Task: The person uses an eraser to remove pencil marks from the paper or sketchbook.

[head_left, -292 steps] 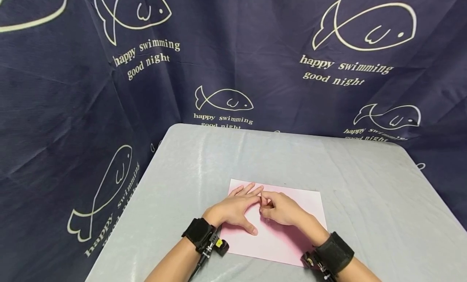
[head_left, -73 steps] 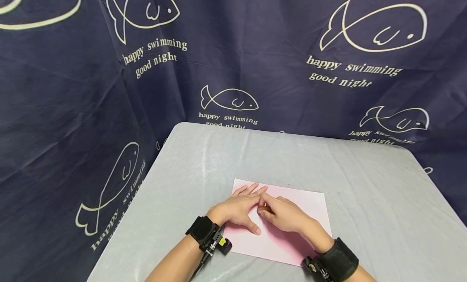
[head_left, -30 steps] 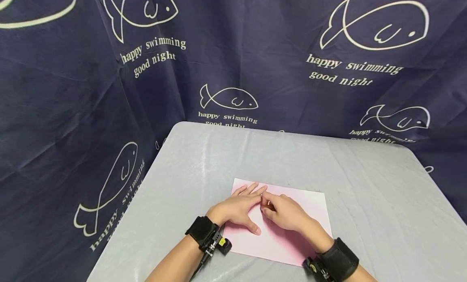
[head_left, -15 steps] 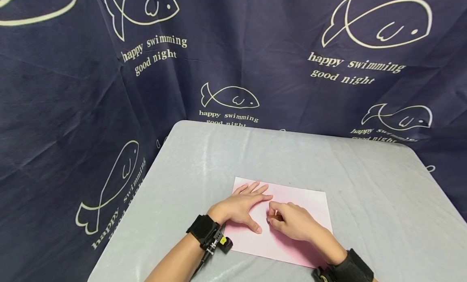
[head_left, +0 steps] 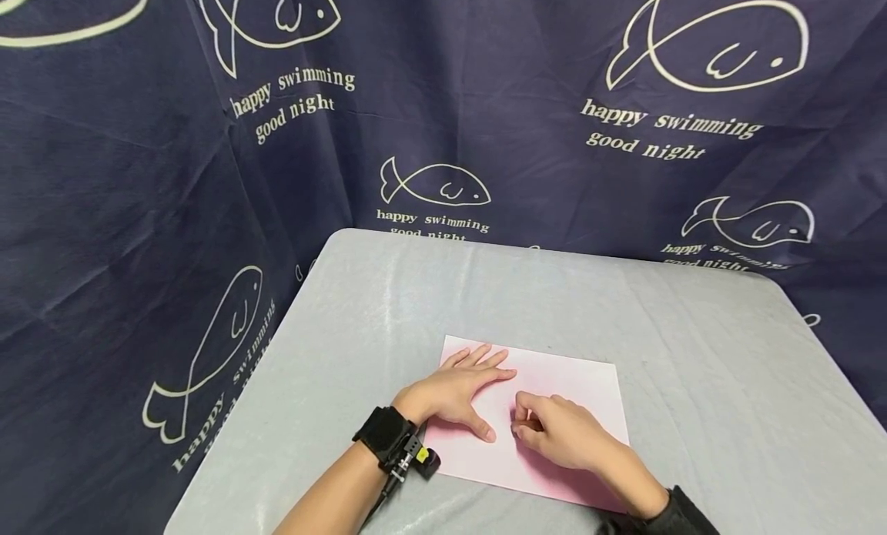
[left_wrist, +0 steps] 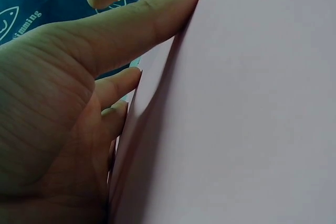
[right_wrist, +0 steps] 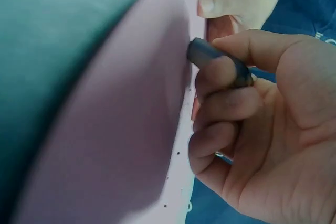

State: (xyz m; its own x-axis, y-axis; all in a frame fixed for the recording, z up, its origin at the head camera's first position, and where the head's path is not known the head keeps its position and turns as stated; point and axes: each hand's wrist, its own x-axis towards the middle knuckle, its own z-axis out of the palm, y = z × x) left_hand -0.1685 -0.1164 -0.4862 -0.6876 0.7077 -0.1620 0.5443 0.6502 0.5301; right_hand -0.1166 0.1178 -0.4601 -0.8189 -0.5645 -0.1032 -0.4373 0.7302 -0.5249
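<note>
Dark block (right_wrist: 202,52), perhaps — “happy swimming” backdrop (head_left: 443,88)

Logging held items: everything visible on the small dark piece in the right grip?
The dark piece is block-like, dark grey to black, smooth-looking, with a blunt end; its material is unclear. The right grip pinches it, curled fingers hiding part of it. In the right wrist view it lies slanted, the blunt end poking out toward the pink sheet; whether they touch can't be told.

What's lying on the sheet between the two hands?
Just bare pink sheet between left hand and right hand, in head view. Right wrist view: right hand pinches a small dark object.
</note>
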